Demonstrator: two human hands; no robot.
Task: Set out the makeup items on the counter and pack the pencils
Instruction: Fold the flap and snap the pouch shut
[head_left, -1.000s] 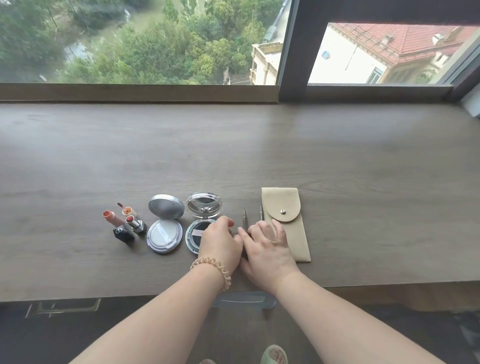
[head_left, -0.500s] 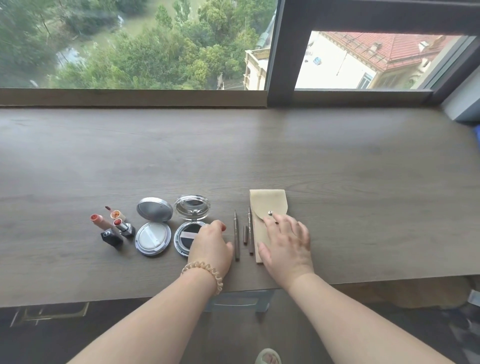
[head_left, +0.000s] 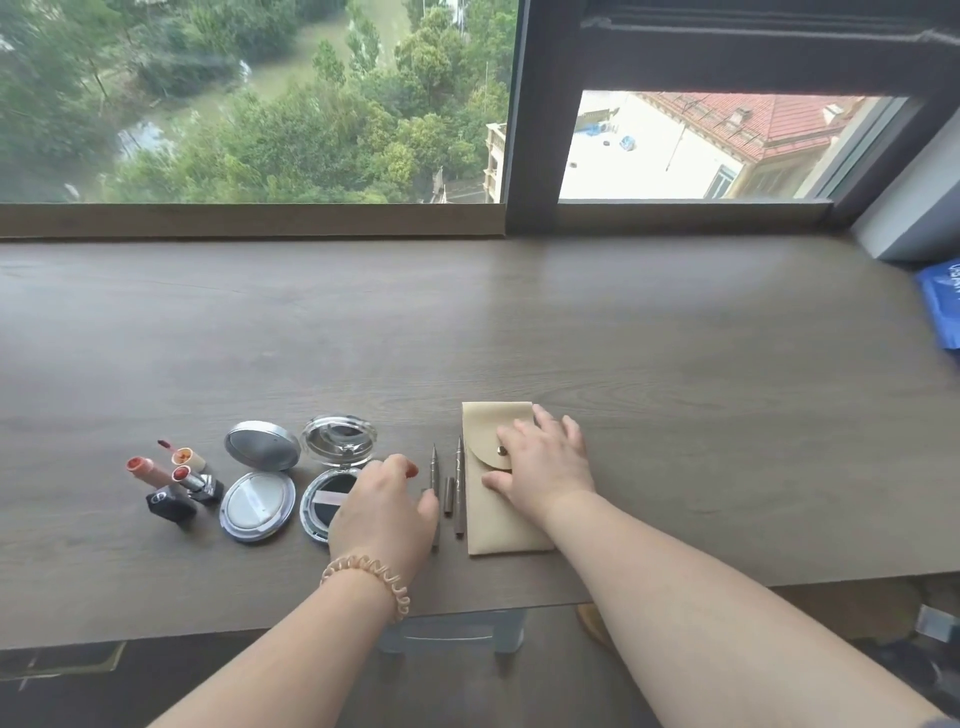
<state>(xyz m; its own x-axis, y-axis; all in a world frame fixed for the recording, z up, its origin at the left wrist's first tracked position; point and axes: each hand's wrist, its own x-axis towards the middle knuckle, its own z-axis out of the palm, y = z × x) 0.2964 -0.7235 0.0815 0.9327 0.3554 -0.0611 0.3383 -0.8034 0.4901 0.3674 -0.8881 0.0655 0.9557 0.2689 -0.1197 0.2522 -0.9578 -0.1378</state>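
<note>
While the right grip (head_left: 543, 462) lies flat and released, fingers spread, on the flap of the beige snap-button pouch (head_left: 493, 525), the left grip (head_left: 384, 506) rests with loosely bent fingers over the near edge of the open black round compact with a clear lid (head_left: 337, 452). It grasps nothing that shows, and its thumb is just beside the leftmost of the thin grey-brown makeup pencils (head_left: 459, 488). The pencils lie side by side on the grey-brown wooden table (head_left: 675, 364), between that compact and the pouch. Further left sit an open silver round compact (head_left: 258, 499) and uncapped red and orange lipsticks (head_left: 171, 478). A coiled peach hair tie (head_left: 374, 571) circles the left wrist.
</note>
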